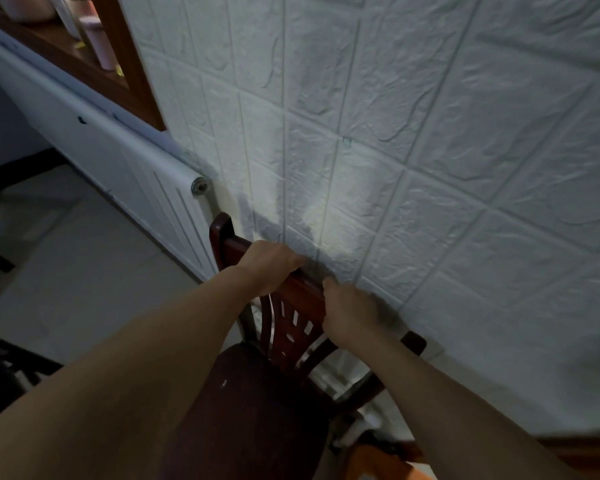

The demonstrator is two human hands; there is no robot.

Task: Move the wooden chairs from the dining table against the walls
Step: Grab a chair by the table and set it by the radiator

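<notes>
chair: reddish-brown wooden chair with slatted back and dark round seat (291, 327), back top rail just beside the white brick-textured wall (430, 133) | left hand (267, 265): clenched over the rail's left part | right hand (350, 313): grasping the rail further right | left: white panelled cabinet (125, 161)

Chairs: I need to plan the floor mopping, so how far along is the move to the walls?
One chair already has its back at the wall. Both hands, left hand and right hand, grip its top rail, so this placement is in hand. Other chairs and the dining table are out of view, so what is left cannot be told.
</notes>
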